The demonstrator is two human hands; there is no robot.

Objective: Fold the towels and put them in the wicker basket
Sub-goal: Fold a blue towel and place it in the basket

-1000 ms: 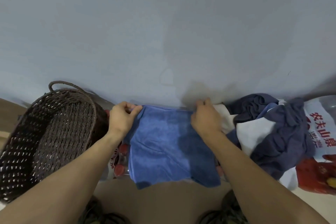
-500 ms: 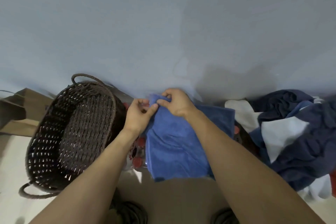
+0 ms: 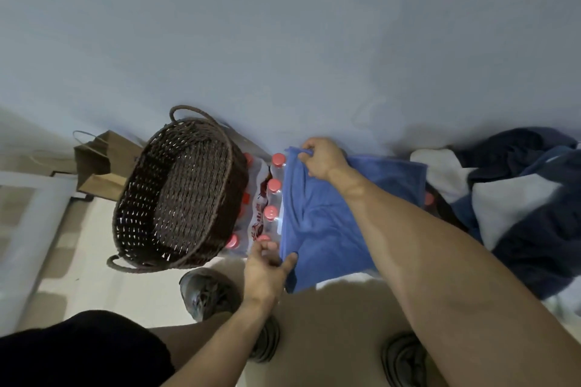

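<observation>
Right hand (image 3: 322, 160) pinching the soft blue towel's (image 3: 327, 223) far corner, left hand (image 3: 267, 264) grasping its near edge — dark oval wicker basket (image 3: 176, 198) beside.

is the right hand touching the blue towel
Touching. The head view shows the right hand pinching the blue towel at its far left corner, cloth bunched under the curled fingers.

Pile of dark and white cloth (image 3: 515, 198) right of the towel (image 3: 323, 223) cut off by the right edge, bottles (image 3: 270, 198) left of the towel partly hidden by it, left edge blurred.
</observation>
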